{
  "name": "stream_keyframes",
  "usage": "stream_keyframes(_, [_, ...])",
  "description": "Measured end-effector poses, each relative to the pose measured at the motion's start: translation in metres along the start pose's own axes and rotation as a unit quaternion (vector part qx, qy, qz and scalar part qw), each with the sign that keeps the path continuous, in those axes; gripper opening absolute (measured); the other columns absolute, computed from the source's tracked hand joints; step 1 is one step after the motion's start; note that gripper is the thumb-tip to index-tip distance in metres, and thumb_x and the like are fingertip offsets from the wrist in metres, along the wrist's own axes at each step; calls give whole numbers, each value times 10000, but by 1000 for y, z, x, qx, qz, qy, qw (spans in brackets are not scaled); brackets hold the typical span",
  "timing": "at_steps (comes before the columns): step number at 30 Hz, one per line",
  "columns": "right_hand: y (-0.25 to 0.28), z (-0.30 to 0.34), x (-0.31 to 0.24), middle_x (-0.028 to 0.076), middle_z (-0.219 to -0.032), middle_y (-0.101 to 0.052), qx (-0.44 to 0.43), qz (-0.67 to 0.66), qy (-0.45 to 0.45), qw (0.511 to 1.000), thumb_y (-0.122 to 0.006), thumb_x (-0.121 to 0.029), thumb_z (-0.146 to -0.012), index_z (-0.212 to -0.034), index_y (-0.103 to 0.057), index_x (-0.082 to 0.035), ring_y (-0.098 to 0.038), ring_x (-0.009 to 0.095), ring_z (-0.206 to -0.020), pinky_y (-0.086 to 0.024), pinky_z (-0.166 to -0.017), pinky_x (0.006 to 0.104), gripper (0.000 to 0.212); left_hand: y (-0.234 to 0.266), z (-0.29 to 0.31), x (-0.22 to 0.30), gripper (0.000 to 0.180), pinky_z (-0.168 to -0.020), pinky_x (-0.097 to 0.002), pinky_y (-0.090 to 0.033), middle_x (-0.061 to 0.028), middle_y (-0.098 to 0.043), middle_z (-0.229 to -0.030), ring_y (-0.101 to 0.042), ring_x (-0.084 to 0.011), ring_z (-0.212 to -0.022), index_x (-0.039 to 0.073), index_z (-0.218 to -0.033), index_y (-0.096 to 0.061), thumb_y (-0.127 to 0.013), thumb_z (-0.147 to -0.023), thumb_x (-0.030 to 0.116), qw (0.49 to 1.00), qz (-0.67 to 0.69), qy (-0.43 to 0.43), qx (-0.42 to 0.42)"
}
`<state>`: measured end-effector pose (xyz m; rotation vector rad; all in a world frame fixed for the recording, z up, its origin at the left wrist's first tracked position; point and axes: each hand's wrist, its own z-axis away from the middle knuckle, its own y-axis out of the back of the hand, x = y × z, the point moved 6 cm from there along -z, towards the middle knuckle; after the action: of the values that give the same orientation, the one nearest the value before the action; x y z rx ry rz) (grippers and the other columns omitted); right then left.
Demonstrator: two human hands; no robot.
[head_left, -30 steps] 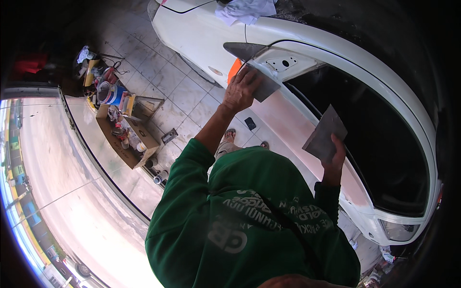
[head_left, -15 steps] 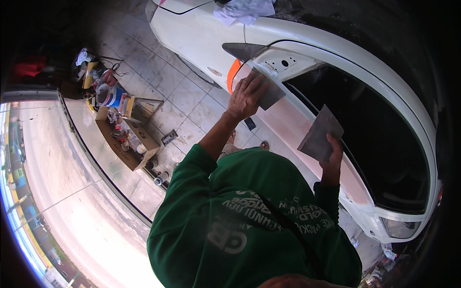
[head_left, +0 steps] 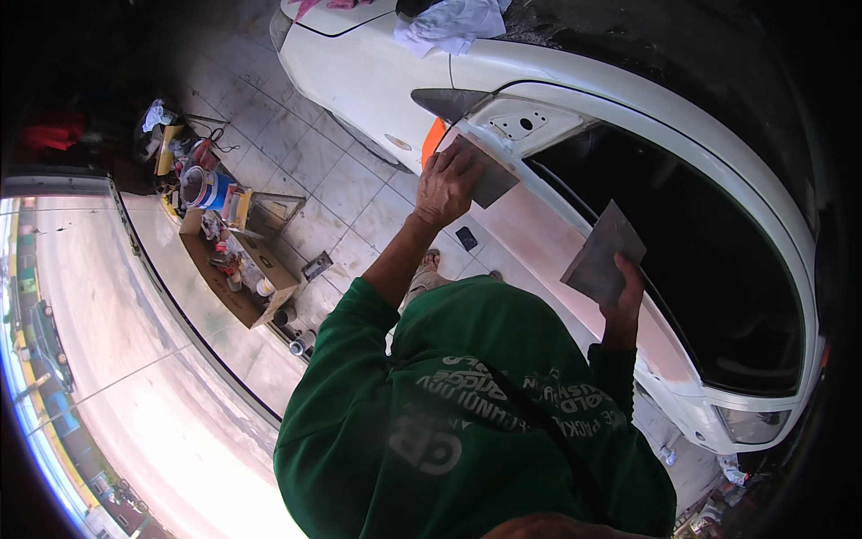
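Note:
My left hand (head_left: 446,184) is closed on a thin grey rectangular sheet (head_left: 493,183), its fingers lying over the sheet's near edge. The sheet is against or just above the front part of a white car's door (head_left: 539,235), below the mirror mount; contact cannot be made out. Pinkish, dull patches mark the door. My right hand (head_left: 626,296) grips a second, larger-looking grey sheet (head_left: 607,255), thumb on its face. That sheet stands tilted in front of the dark side window. What the sheets are made of is unclear.
An orange piece (head_left: 434,141) shows beside my left hand. White cloth (head_left: 453,25) lies on the car's bonnet. To the left are a cardboard box (head_left: 235,286) of supplies, a blue-and-white bucket (head_left: 205,187) and a small stand. A dark flat object (head_left: 466,238) rests on the tiles.
My left hand and its sheet have shifted slightly left and toward me along the door. The right hand holds its sheet in nearly the same place. The whole view has shifted a little.

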<state>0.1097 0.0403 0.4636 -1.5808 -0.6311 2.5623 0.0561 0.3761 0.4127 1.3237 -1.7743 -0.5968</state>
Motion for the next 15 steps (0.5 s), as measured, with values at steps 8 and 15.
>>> stream_keyframes(8, [-2,-4,6,179,-1252,-594,3,14,-9,1000,-652,-223,-865,-1347,-471,28,-613,315,-1140,-482,-998,408,572,-13,-7,-12,421,-978,-449,-432,-74,-611,-1277,-537,-299,-1238,147,-1157,-681,-581,-767,23,1000,-3,4,-7])
stream_keyframes(15, [-2,-11,22,190,-1284,-577,-17,34,51,998,-624,-167,-953,-1306,-515,44,-618,305,-1119,-480,-1002,391,426,-7,50,-4,465,-967,-439,-482,-136,-579,-1335,-568,-350,-1197,99,-1323,-563,-550,-868,8,949,228,191,-108])
